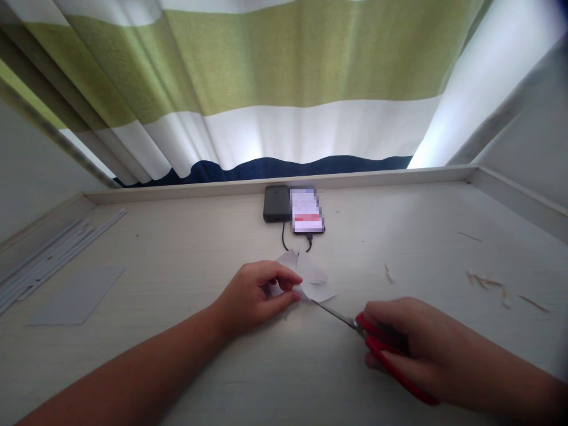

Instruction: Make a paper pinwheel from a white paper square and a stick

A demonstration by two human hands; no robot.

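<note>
Between thumb and fingers, my left hand (261, 293) pinches a white paper piece (316, 275) with several petal-like lobes spreading out behind the fingers. Part of the paper is hidden by that hand. My right hand (412, 343) is wrapped round the red handles of a pair of scissors (339, 315). The scissors' blades look closed or nearly so and point left. Their tip is at the lower edge of the paper, close to my left fingertips; whether it touches I cannot tell.
A black power bank (276, 204) and a lit phone (306, 210) lie at the table's back, with a cable (284, 238) between them. Left are a flat paper sheet (77, 296) and several white strips (53, 260). Small sticks (486, 281) lie right. A striped curtain (288, 59) hangs behind.
</note>
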